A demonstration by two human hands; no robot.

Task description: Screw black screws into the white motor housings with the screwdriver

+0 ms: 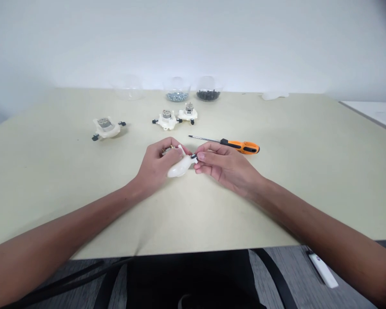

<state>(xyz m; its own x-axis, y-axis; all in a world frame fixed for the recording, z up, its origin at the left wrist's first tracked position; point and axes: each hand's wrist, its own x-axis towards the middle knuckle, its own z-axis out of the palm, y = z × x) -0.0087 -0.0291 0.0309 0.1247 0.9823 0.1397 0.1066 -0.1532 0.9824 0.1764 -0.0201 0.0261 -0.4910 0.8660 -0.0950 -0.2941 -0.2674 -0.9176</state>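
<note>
White moulded plastic housing (179, 168): one piece, held between my hands near the middle of the pale cream tabletop (48, 180). A metal part (167, 150) at its far side is mostly hidden behind my hand.

My left hand (156, 165): grip closed, wrapped around the housing.

My right hand (227, 167): grip narrowed to thumb and forefinger, pinching a small black tip (193, 156) at the housing's end.

Nearby: one orange-and-black-handled screwdriver (241, 146), lying just beyond my right hand, steel shaft pointing left. Three white plastic housings with grey metal cylinders (166, 120), set further off. Two clear bowls at the far side, one of silver screws (176, 97), one of dark screws (208, 95).

Risks: the black tip is small and held only at the fingertips, so a slight slip could let it drop or spring loose. The smooth plastic could turn in my left grip if pressure eases, which could shake the metal part free.
</note>
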